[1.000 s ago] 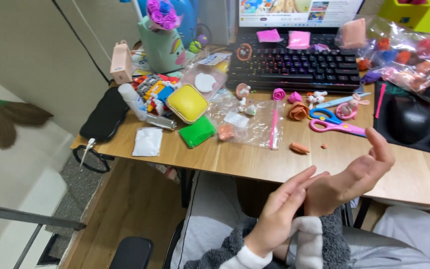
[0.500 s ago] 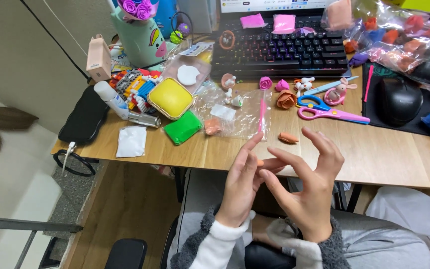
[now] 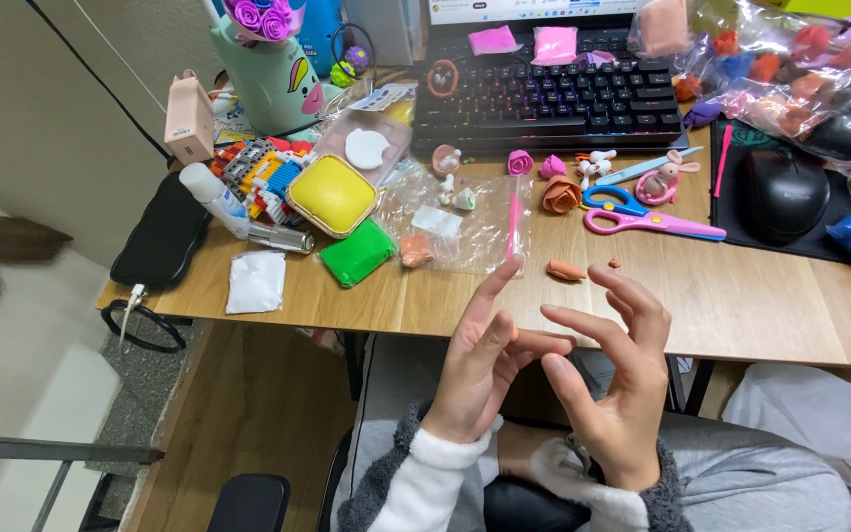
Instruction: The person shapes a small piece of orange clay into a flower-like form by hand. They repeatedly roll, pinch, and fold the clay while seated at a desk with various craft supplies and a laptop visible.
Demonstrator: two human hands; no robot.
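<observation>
Bare skin, nothing held: left hand and right hand raised side by side just in front of the bench edge, palms facing, fingers spread wide and loose, grip empty on both. Fuzzy grey-and-white cuffs at the wrists.

Nearest on the pale wood-grain bench: a small orange clay piece, soft and carrot-like, with a tiny orange crumb beside it. Just beyond, a crinkled clear plastic bag lying flat, a pink stick across it. Further back, pink-handled scissors, an orange clay rose, small pink roses and white figurines. To the left, a flat green clay slab, a glossy yellow rounded case, a white packet, a black pouch at the corner.

At the rear, a backlit keyboard, a black mouse on a dark pad, bags of coloured clay. Beside the bench, wood-look floor and a light wall.
</observation>
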